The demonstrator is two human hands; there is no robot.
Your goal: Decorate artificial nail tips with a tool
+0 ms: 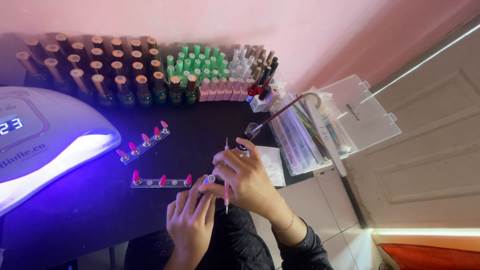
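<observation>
From the head view, the right hand (pixel 245 177) is closed around a thin pink stick (pixel 226 172) that stands up and down. The left hand (pixel 191 220) sits just below it, fingers curled on a small nail tip (pixel 209 179), touching the right hand, above the table (pixel 90 210)

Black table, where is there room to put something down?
The black tabletop is bare in front of the glowing white nail lamp, and between the two clear strips of pink nail tips. The rows of polish bottles behind are crowded.
</observation>
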